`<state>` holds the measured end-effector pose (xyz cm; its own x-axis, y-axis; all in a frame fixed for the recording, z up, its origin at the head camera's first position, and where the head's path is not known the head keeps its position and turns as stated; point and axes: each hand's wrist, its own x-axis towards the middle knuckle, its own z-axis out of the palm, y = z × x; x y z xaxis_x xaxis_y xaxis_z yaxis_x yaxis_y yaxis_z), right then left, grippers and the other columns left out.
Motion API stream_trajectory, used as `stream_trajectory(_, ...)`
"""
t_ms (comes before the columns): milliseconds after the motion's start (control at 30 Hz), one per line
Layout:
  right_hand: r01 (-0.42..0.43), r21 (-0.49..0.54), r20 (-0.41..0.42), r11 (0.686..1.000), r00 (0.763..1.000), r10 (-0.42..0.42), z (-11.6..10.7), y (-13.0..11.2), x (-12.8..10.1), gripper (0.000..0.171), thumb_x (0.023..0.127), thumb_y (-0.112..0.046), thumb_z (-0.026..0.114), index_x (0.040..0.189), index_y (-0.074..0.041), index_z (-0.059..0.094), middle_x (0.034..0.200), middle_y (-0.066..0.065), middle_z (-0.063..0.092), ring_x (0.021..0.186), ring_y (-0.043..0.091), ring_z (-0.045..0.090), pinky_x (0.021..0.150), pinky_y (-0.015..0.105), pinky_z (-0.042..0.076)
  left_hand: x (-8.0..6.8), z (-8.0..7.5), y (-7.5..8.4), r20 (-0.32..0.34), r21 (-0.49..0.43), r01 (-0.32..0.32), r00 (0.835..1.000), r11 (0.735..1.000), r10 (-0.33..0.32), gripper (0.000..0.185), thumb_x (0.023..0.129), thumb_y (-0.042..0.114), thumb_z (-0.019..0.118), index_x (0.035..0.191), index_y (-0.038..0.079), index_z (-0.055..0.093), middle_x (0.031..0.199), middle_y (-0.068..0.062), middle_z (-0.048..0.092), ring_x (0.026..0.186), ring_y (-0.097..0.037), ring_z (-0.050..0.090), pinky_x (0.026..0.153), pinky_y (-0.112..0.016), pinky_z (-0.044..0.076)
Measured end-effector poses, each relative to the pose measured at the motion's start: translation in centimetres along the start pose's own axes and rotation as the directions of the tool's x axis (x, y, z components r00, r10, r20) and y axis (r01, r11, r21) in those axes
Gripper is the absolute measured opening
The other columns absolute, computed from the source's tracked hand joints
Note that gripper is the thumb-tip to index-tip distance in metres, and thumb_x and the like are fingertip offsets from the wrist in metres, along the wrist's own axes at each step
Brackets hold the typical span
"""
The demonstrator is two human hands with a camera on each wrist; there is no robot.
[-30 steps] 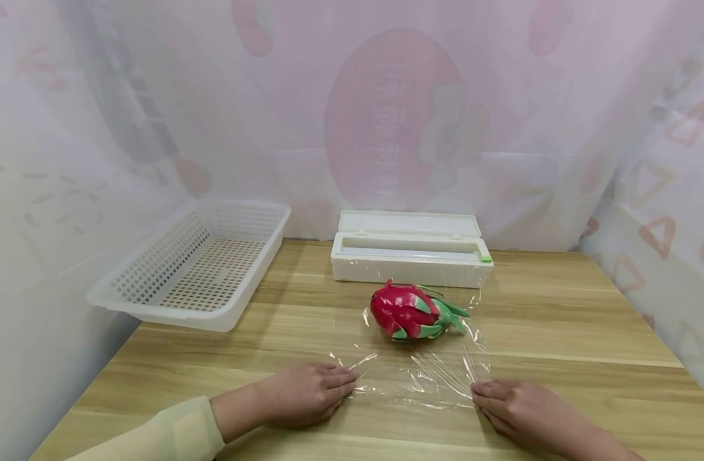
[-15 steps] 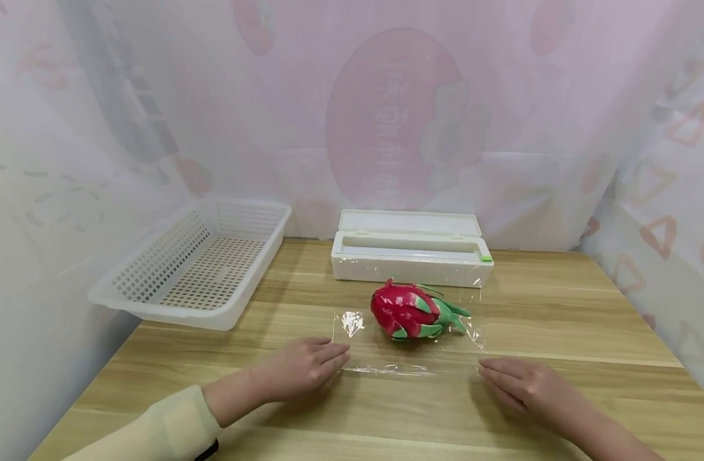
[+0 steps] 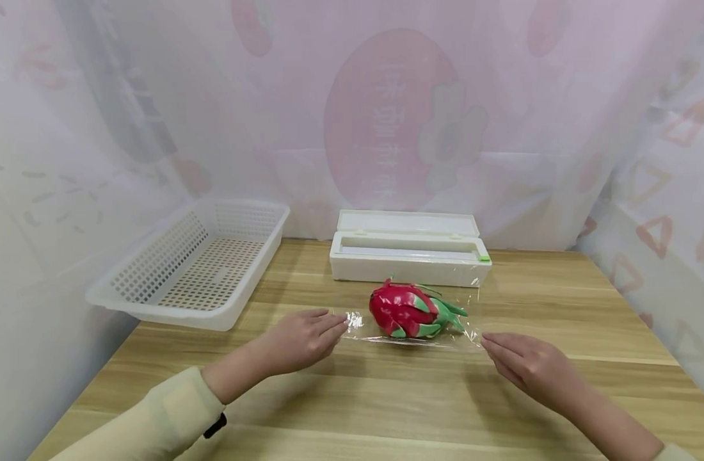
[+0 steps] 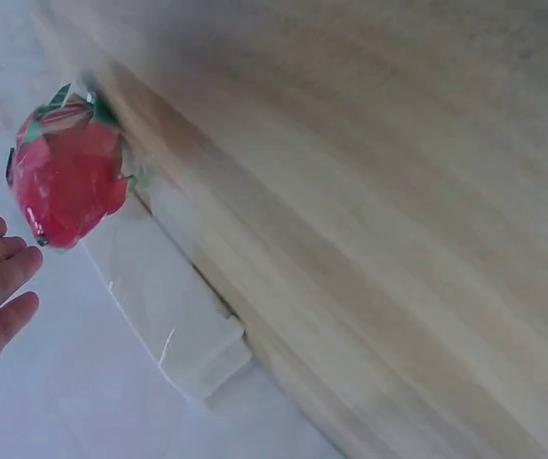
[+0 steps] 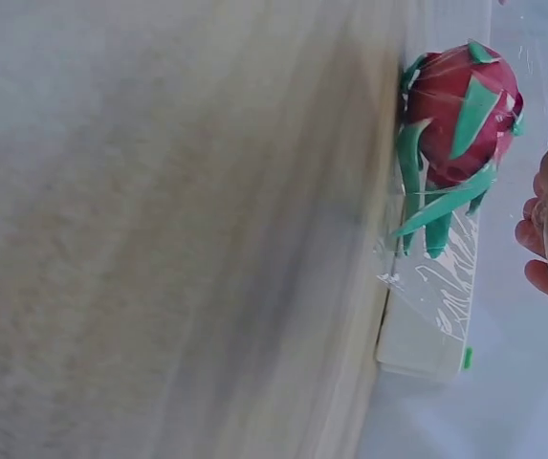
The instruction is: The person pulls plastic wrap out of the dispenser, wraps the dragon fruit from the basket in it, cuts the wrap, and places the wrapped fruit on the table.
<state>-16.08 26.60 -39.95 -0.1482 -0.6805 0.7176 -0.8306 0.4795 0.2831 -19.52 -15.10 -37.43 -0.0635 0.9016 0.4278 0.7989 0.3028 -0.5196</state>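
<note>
A red dragon fruit (image 3: pixel 402 310) with green scales lies on its side mid-table, its leafy end to the right. Clear cling film (image 3: pixel 354 320) stretches from the box behind and lies about the fruit, its near edge raised by the fruit's near side. At the film's left corner my left hand (image 3: pixel 304 340) pinches it with nearly straight fingers. My right hand (image 3: pixel 533 368) pinches the opposite corner, right of the green leaves. Both wrist views show the fruit (image 4: pixel 68 177) beyond the fingers, with shiny film (image 5: pixel 446 287) trailing below it in the right one.
Behind the fruit stands a white cling film box (image 3: pixel 409 272), its lid (image 3: pixel 409 223) up and a green cutter slide (image 3: pixel 484 258) at its right end. A white perforated basket (image 3: pixel 228 320) sits at the table's back left. Printed curtains (image 3: pixel 271 179) enclose the wooden table (image 3: pixel 386 410).
Both hands have moved away from the body and up, toward the fruit. The cling film's near edge has come with them, from well in front of the fruit to its near side.
</note>
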Motion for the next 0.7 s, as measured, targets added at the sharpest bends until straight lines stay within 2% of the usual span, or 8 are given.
stream_trajectory(133, -0.01, -0.013, -0.007, 1.0, 1.0, 0.01, -0.1, 0.4, 0.5, 0.044, 0.106, -0.024, 0.038, 0.101, 0.003, 0.073, 0.096, 0.011, 0.072, 0.077, 0.023, 0.07, 0.06, 0.036, 0.056, 0.2, -0.1, -0.6, -0.031, 0.006, 0.025, 0.999, 1.0, -0.025, 0.048, 0.103, 0.013, 0.026, 0.104, -0.003, 0.071, 0.102, -0.013, 0.072, 0.09, -0.018, 0.07, 0.077, -0.032, 0.056)
stream_trajectory(300, -0.027, -0.021, -0.012, 0.999, 1.0, 0.027, 0.0, 0.9, 0.7, 0.044, 0.106, -0.025, 0.039, 0.1, 0.002, 0.073, 0.097, 0.012, 0.072, 0.077, 0.025, 0.07, 0.06, 0.037, 0.056, 0.6, -0.3, -1.1, -0.02, -0.007, 0.049, 0.999, 0.999, -0.05, 0.048, 0.104, 0.015, 0.026, 0.105, -0.003, 0.071, 0.104, -0.014, 0.071, 0.091, -0.02, 0.07, 0.077, -0.033, 0.057)
stream_trajectory(400, -0.047, -0.025, -0.013, 0.999, 0.999, 0.047, 0.1, 1.2, 0.8, 0.044, 0.106, -0.026, 0.039, 0.101, 0.002, 0.073, 0.097, 0.011, 0.072, 0.077, 0.025, 0.07, 0.06, 0.037, 0.056, 0.8, -0.3, -1.6, -0.013, -0.026, 0.073, 0.997, 0.997, -0.073, 0.032, 0.1, 0.012, 0.043, 0.105, -0.004, 0.07, 0.105, -0.015, 0.071, 0.092, -0.021, 0.07, 0.077, -0.034, 0.057)
stream_trajectory(467, -0.065, -0.028, -0.007, 0.997, 0.998, 0.065, 0.1, 1.4, 0.9, 0.044, 0.106, -0.027, 0.039, 0.101, 0.001, 0.073, 0.096, 0.011, 0.072, 0.075, 0.024, 0.07, 0.059, 0.037, 0.055, 1.1, -0.1, -1.9, -0.012, -0.041, 0.102, 0.995, 0.994, -0.102, 0.022, 0.092, 0.01, 0.059, 0.105, -0.004, 0.07, 0.105, -0.015, 0.071, 0.092, -0.022, 0.07, 0.077, -0.035, 0.057)
stream_trajectory(533, -0.088, -0.028, 0.011, 0.996, 0.996, 0.088, 0.1, 1.6, 1.0, 0.045, 0.106, -0.028, 0.039, 0.101, 0.001, 0.073, 0.096, 0.01, 0.072, 0.074, 0.024, 0.07, 0.058, 0.037, 0.055, 1.3, 0.2, -2.3, -0.01, -0.049, 0.132, 0.991, 0.99, -0.132, 0.026, 0.083, 0.009, 0.071, 0.105, -0.004, 0.07, 0.105, -0.015, 0.071, 0.09, -0.022, 0.07, 0.077, -0.035, 0.057)
stream_trajectory(600, -0.117, -0.027, 0.04, 0.993, 0.992, 0.118, 0.2, 1.8, 1.0, 0.046, 0.106, -0.029, 0.038, 0.103, 0.002, 0.073, 0.096, 0.011, 0.072, 0.075, 0.024, 0.07, 0.059, 0.037, 0.056, 1.5, 0.4, -2.6, -0.005, -0.055, 0.165, 0.986, 0.985, -0.165, 0.031, 0.078, 0.009, 0.077, 0.105, -0.004, 0.07, 0.104, -0.015, 0.071, 0.089, -0.023, 0.071, 0.076, -0.036, 0.057)
stream_trajectory(700, -0.154, -0.028, 0.079, 0.988, 0.985, 0.156, 0.3, 2.1, 1.0, 0.049, 0.106, -0.031, 0.036, 0.104, 0.002, 0.072, 0.097, 0.012, 0.072, 0.077, 0.026, 0.07, 0.061, 0.038, 0.056, 1.8, 1.0, -3.0, 0.01, -0.056, 0.21, 0.978, 0.976, -0.209, 0.03, 0.079, 0.009, 0.076, 0.106, -0.004, 0.071, 0.104, -0.014, 0.071, 0.088, -0.023, 0.071, 0.076, -0.036, 0.057)
